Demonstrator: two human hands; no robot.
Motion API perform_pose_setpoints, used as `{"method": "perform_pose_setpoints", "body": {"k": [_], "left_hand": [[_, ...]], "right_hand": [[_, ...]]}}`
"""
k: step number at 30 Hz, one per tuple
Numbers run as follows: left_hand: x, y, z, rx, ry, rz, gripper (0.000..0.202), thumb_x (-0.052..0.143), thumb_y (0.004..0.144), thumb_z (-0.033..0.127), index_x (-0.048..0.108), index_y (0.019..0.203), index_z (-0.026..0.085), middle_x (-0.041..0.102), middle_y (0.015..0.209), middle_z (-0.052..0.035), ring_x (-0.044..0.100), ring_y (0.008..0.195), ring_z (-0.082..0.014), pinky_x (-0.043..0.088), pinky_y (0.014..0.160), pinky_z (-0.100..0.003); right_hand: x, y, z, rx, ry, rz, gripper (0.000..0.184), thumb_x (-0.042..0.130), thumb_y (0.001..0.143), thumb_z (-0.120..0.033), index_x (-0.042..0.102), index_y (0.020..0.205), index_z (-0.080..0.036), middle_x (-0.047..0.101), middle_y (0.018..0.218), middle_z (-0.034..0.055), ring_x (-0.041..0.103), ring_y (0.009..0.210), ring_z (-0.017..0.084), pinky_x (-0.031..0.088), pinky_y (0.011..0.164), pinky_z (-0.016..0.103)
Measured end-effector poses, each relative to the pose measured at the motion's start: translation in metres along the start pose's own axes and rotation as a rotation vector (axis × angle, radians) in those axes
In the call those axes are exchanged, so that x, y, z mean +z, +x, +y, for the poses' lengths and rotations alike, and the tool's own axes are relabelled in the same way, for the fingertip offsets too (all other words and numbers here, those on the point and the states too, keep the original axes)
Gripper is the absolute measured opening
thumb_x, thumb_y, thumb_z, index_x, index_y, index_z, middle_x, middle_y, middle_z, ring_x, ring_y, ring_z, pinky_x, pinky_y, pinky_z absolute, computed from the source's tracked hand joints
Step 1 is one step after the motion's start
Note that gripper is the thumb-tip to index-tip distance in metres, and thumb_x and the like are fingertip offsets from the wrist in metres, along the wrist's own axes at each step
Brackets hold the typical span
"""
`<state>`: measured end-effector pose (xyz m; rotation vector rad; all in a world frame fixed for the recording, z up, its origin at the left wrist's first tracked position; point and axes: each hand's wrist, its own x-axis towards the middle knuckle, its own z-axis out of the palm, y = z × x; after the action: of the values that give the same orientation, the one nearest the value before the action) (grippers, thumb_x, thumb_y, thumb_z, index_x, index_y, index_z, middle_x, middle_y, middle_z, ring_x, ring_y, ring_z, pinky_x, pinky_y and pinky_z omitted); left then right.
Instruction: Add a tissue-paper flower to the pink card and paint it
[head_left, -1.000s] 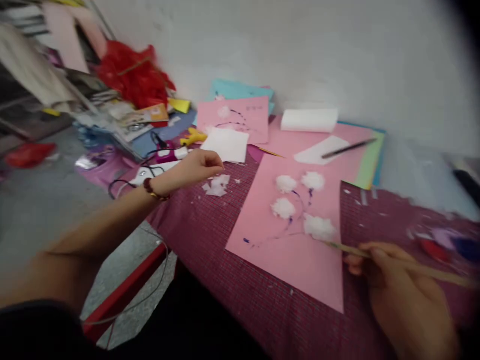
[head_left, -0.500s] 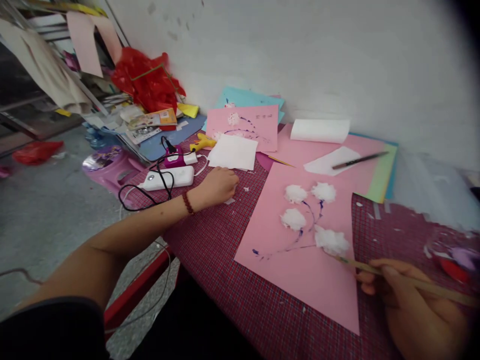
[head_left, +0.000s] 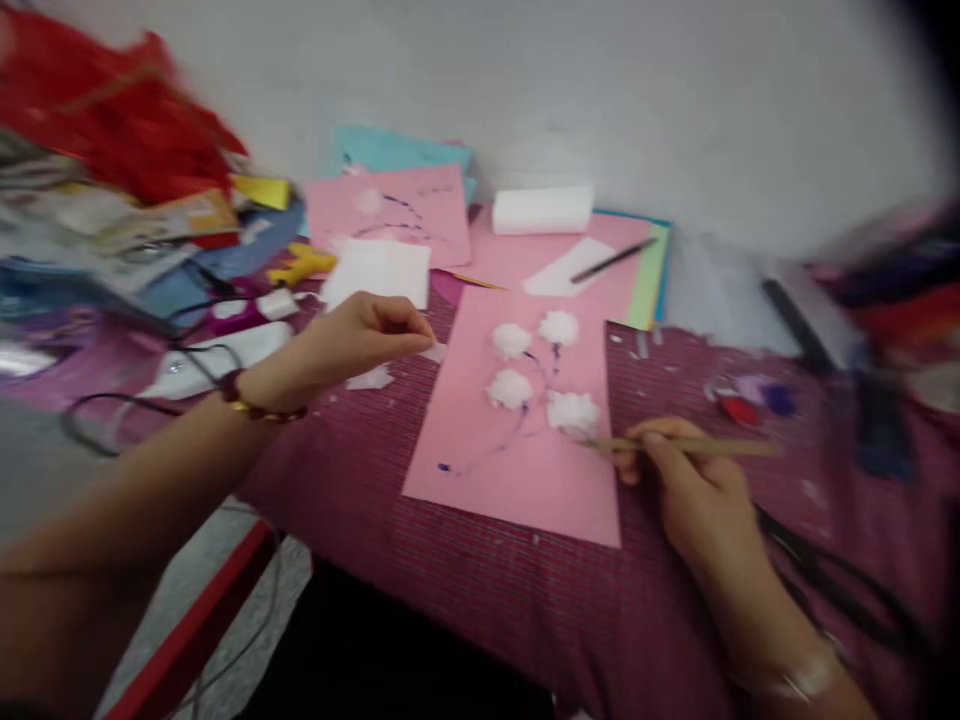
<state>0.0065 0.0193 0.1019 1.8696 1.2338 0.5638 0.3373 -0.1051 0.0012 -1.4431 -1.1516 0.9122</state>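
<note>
A pink paper sheet (head_left: pixel 517 490) lies on the table in front of me, with several fluffy white paper flowers (head_left: pixel 510 390) and dark blue painted stems. My right hand (head_left: pixel 686 470) grips a thin tan-handled paintbrush (head_left: pixel 720 446), its tip by the lower edge of the lowest right flower (head_left: pixel 572 412). Left of the sheet, my left hand (head_left: pixel 367 335) is raised with thumb and fingertips pinched together. A small white paper scrap (head_left: pixel 433 352) shows at those fingertips, somewhat blurred. Below that hand another white scrap (head_left: pixel 370 378) lies on the tablecloth.
Behind the sheet are a white paper roll (head_left: pixel 543 210), a dark pen (head_left: pixel 613 260) and a second pink picture (head_left: pixel 390 215). On the left lie white paper (head_left: pixel 379 275), a yellow glue gun (head_left: pixel 301 263) and a corded power strip (head_left: pixel 217 360). Black scissors (head_left: pixel 832 580) rest beside my right forearm.
The view has swung to the right, bringing the scissors into sight. My left hand has lifted from the table to the sheet's left edge, fingertips pinched. My right hand still holds the paintbrush near the same flower.
</note>
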Motion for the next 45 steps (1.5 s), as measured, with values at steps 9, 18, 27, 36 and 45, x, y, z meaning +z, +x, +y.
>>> {"method": "perform_pose_setpoints", "body": {"k": [9, 18, 27, 36, 45], "left_hand": [[0.096, 0.047, 0.034, 0.115, -0.213, -0.459, 0.011, 0.069, 0.073, 0.024, 0.062, 0.075, 0.015, 0.057, 0.062, 0.0029, 0.046, 0.054, -0.0074, 0.034, 0.051, -0.02], [0.11, 0.05, 0.015, 0.173, -0.042, -0.605, 0.009, 0.063, 0.078, 0.022, 0.068, 0.077, 0.015, 0.061, 0.065, 0.0009, 0.049, 0.057, -0.0083, 0.036, 0.053, -0.021], [0.139, 0.052, 0.016, 0.537, 0.323, -0.336, 0.016, 0.053, 0.084, 0.012, 0.066, 0.075, 0.015, 0.063, 0.077, -0.0032, 0.055, 0.074, -0.0135, 0.041, 0.068, -0.027], [0.148, 0.058, 0.012, 0.542, 0.285, -0.238, 0.015, 0.053, 0.078, 0.006, 0.062, 0.07, 0.015, 0.061, 0.07, -0.0006, 0.052, 0.068, -0.0117, 0.038, 0.064, -0.026], [0.148, 0.059, 0.013, 0.521, 0.257, -0.241, 0.016, 0.051, 0.078, 0.006, 0.06, 0.07, 0.016, 0.062, 0.071, -0.0007, 0.052, 0.069, -0.0122, 0.039, 0.068, -0.028]], "right_hand": [[0.012, -0.001, -0.017, 0.033, 0.084, -0.058, 0.017, 0.061, 0.088, -0.036, 0.061, 0.082, -0.02, 0.066, 0.065, -0.0005, 0.056, 0.052, 0.012, 0.046, 0.051, 0.025], [0.014, 0.002, -0.014, 0.001, 0.063, 0.002, 0.017, 0.061, 0.089, -0.036, 0.062, 0.086, -0.02, 0.067, 0.069, -0.0007, 0.056, 0.053, 0.011, 0.046, 0.051, 0.026], [0.014, 0.001, -0.016, -0.004, 0.078, 0.044, 0.013, 0.059, 0.091, -0.032, 0.062, 0.086, -0.02, 0.066, 0.067, -0.002, 0.055, 0.052, 0.01, 0.046, 0.05, 0.024], [0.017, -0.01, -0.022, -0.125, 0.012, 0.007, 0.011, 0.055, 0.093, -0.027, 0.06, 0.084, -0.023, 0.063, 0.069, -0.0013, 0.06, 0.061, 0.014, 0.05, 0.057, 0.028], [0.016, -0.014, -0.016, -0.213, -0.269, -0.051, 0.014, 0.048, 0.098, -0.029, 0.059, 0.092, -0.026, 0.063, 0.08, 0.0015, 0.06, 0.071, 0.018, 0.048, 0.065, 0.034]]}}
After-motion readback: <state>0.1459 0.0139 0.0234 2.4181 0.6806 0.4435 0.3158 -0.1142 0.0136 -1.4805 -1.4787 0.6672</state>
